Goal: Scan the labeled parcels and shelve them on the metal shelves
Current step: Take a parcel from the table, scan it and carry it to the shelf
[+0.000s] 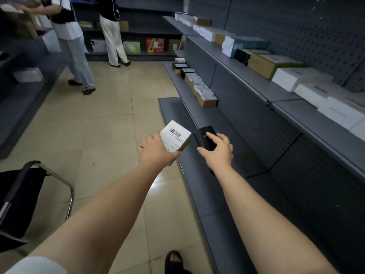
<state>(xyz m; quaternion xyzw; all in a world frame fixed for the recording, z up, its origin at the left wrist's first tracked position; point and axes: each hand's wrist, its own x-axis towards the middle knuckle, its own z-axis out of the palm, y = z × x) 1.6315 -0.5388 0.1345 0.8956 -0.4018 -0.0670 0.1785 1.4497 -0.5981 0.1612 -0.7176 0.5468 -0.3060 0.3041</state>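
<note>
A small parcel (175,136) with a barcode label facing up is sitting in the left hand (156,150), whose fingers are curling round its near edge, holding it out above the front of the lowest metal shelf (197,175). Just beside it, the right hand (218,149) is gripping a black handheld scanner (204,138), its head lying close to the parcel's right corner. Rows of boxes (203,93) are lining the lower shelf farther along, and more boxes are sitting on the upper shelf (286,99). Two people are standing across the tiled floor (98,135), and a black chair (23,198) is standing at the left.
</note>
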